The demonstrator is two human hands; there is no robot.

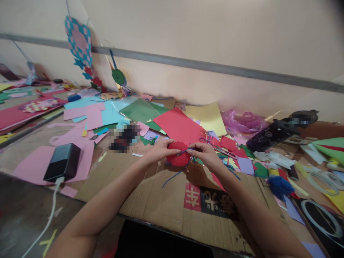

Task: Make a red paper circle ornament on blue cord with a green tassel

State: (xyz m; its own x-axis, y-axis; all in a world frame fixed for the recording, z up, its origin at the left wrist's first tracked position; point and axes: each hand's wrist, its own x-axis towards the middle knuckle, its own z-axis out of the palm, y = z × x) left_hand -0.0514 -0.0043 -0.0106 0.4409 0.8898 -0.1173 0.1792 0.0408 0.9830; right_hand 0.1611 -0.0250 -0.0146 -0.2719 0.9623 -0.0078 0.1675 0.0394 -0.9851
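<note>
A round red paper disc is held above the cardboard sheet, near the middle of the view. My left hand grips the disc at its left side, the thumb lying across its face. At the disc's right edge, my right hand pinches a blue yarn strand that crosses the disc. A loose end of blue yarn hangs below over the cardboard. The undersides of the fingers and the back of the disc are hidden.
Coloured paper and scraps cover the table, with a red sheet behind my hands. A black power bank with a white cable lies left. Scissors, a dark bottle, blue yarn and tape rolls are on the right.
</note>
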